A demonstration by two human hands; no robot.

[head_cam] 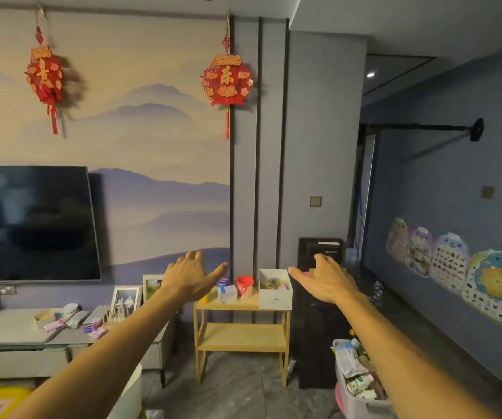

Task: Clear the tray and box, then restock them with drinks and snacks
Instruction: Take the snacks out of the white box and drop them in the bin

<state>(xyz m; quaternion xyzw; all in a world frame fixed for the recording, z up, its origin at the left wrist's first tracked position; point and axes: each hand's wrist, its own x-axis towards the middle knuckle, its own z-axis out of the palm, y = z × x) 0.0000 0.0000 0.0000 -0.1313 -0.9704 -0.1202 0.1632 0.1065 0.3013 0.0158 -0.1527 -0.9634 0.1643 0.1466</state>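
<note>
A white box point(275, 293) with colourful items inside stands on the right end of a small wooden shelf unit point(242, 337). Beside it on the shelf top are a red cup point(245, 285), a small white and blue carton point(227, 293) and a blue-lidded jar point(223, 281). My left hand point(190, 276) is stretched out in the air to the left of these, fingers apart, holding nothing. My right hand point(325, 279) is held out to the right of the box, also spread and holding nothing. No tray is clearly visible.
A grey bin point(361, 403) full of drink cartons and snack packs sits on the floor at lower right. A black tower unit point(319, 316) stands right of the shelf. A grey TV cabinet point(32, 343) with photo frames and clutter lies left, under a television point(32, 222).
</note>
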